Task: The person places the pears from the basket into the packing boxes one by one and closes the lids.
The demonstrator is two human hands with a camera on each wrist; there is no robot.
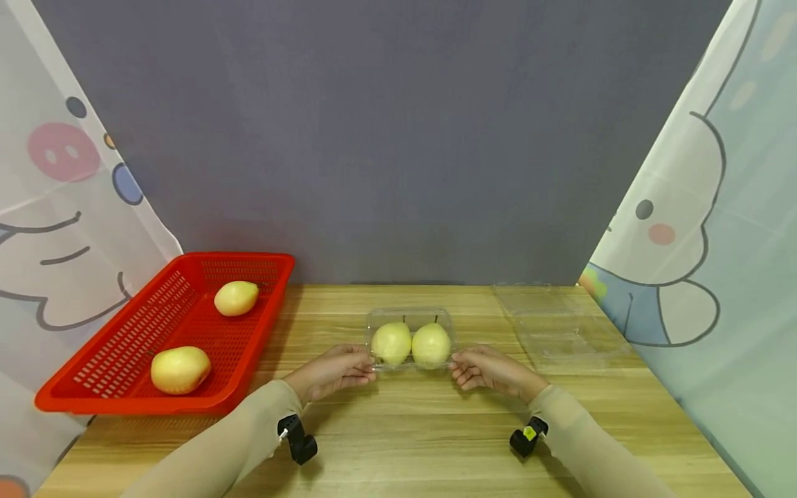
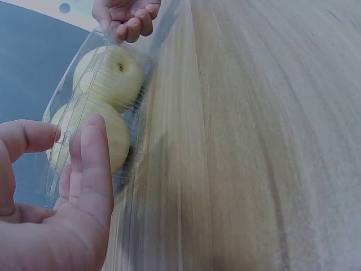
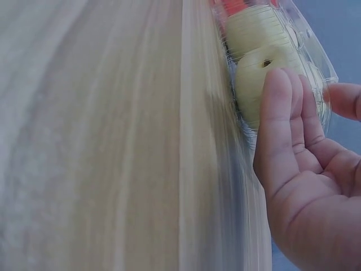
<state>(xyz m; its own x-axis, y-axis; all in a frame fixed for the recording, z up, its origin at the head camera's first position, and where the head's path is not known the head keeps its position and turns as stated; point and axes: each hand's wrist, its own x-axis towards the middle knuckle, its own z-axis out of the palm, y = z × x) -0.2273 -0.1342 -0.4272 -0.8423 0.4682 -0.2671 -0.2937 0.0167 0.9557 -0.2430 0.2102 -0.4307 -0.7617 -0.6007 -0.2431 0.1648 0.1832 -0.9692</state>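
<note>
In the middle of the head view stands a clear plastic clamshell box [image 1: 411,317] with two yellow-green pears inside, a left pear [image 1: 391,344] and a right pear [image 1: 431,346]. My left hand [image 1: 339,370] pinches the box's rim at its near left corner, thumb on one side and fingers on the other. At the near right corner my right hand [image 1: 492,372] pinches the rim the same way. Both wrist views show the ribbed clear wall over the pears. Whether the lid is fully pressed down cannot be told.
On the left a red plastic basket [image 1: 258,346] holds a far pear [image 1: 236,298] and a near pear [image 1: 180,370]. Another clear plastic container [image 1: 560,328] lies at the right on the wooden table [image 1: 411,443]. A grey backdrop [image 1: 398,138] rises behind the table.
</note>
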